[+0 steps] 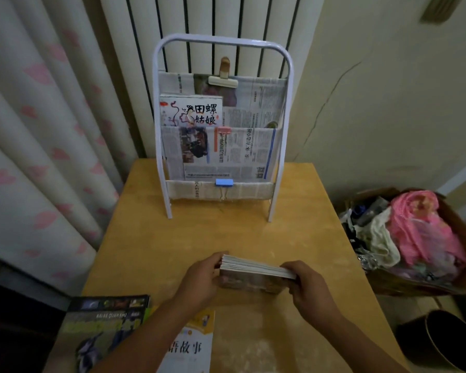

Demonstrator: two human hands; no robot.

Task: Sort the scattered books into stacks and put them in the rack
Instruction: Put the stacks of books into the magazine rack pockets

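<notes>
Grip: stack of books (254,275) clasped at its ends by left hand (199,278) and right hand (308,285).
Look: thin books, white page edges upward.
Place: held between both hands, on the table (145,238).

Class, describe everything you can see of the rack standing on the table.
The rack is a white metal tube frame, upright at the table's far edge before a radiator. Newspaper forms its tiered pockets, held by a cream clip on top and a blue binder clip below. One white picture book stands in the upper pocket, left side.
</notes>
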